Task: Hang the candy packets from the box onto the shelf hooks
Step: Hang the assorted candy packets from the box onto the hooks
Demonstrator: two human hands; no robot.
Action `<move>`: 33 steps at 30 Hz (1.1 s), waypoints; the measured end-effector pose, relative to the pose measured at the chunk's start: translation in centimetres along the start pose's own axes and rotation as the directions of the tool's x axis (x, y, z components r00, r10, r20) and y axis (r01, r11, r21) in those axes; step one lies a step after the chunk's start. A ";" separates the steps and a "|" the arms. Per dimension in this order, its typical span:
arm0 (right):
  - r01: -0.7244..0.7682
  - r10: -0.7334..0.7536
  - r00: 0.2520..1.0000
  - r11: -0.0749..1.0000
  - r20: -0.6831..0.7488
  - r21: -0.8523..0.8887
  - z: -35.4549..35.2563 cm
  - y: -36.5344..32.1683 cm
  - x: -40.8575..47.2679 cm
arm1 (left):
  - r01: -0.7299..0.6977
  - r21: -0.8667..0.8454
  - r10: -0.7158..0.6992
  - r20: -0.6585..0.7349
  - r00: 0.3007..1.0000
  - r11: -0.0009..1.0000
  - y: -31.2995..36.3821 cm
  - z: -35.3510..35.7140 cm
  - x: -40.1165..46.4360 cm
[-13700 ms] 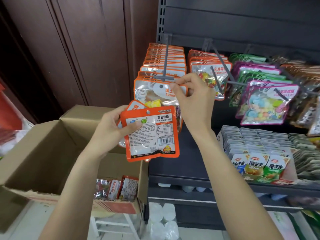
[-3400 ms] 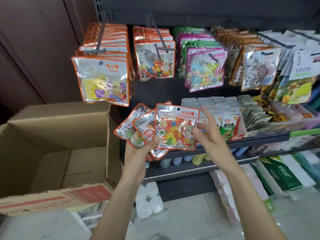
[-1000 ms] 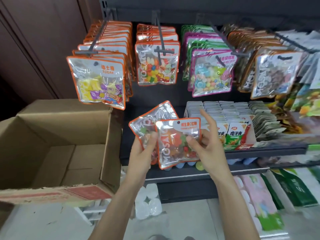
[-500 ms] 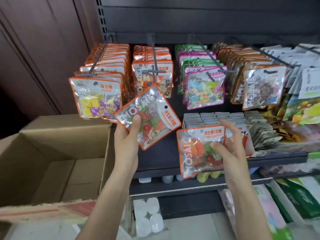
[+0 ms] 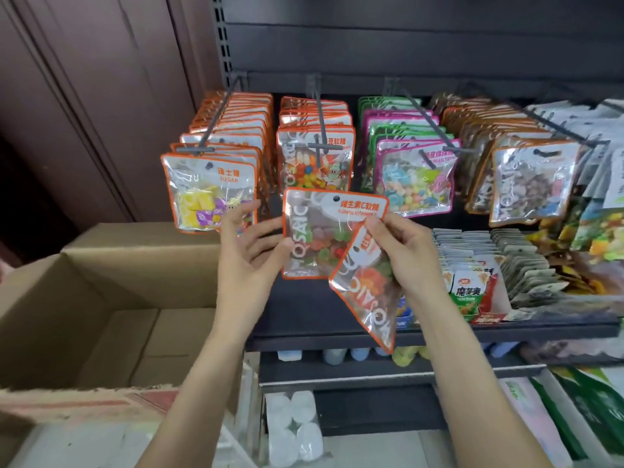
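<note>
My left hand (image 5: 250,246) grips the left edge of an upright clear candy packet (image 5: 320,228) with an orange border. My right hand (image 5: 403,246) pinches the top corner of a second, matching packet (image 5: 366,295), which hangs tilted and overlaps the first packet's lower right. Both packets are just below the second shelf hook (image 5: 320,128), which carries a row of orange-edged packets (image 5: 315,167). The cardboard box (image 5: 101,265) stands open at the lower left; the part of its floor that shows is bare.
A left hook (image 5: 211,128) holds yellow-and-purple sugar packets (image 5: 207,194). Pink, green and brown packets (image 5: 415,184) hang on hooks to the right. The shelf (image 5: 439,329) below holds rows of small snack packs (image 5: 467,292). A brown wall panel stands at the left.
My hands have come together. The left packet has turned upright and dropped a little below the hooks. The right packet has swung to a tilt, held by its top corner.
</note>
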State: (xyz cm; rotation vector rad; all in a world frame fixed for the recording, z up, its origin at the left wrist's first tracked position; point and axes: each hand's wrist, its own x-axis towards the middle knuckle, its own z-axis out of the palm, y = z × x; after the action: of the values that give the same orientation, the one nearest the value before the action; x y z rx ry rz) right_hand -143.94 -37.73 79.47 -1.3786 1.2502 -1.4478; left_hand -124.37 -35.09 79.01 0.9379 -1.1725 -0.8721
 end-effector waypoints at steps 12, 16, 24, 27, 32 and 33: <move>0.191 -0.235 0.972 0.830 -0.018 -0.524 1.8 -1.7 4.3 | -0.337 0.697 0.256 0.222 0.941 0.633 1.3 0.1 5.2; 0.154 -0.242 0.969 0.752 -0.051 -0.641 2.3 -1.5 5.0 | -0.310 0.822 0.231 0.222 0.947 0.477 1.4 0.7 5.9; 0.054 -0.326 0.938 0.470 -0.117 -0.881 3.9 -2.9 6.0 | -0.315 0.779 0.200 0.244 0.949 0.542 1.3 1.4 5.1; 0.035 -0.358 0.923 0.447 -0.143 -0.894 5.1 -2.5 7.0 | -0.308 0.716 0.201 0.234 0.951 0.627 1.3 2.6 5.6; 0.038 -0.358 0.919 0.494 -0.163 -0.868 6.2 -1.6 7.8 | -0.053 0.492 -0.059 0.209 0.976 0.869 0.8 4.7 8.5; 0.065 -0.381 0.908 0.540 -0.174 -0.839 6.0 -1.6 7.4 | -0.013 0.444 -0.088 0.206 0.975 0.896 0.5 4.8 8.8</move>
State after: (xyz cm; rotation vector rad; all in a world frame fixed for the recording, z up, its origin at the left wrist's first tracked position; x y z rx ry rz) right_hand -138.73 -45.32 82.40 -2.0110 2.2463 -1.3360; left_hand -127.50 -43.63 83.16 1.2585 -1.5937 -0.7657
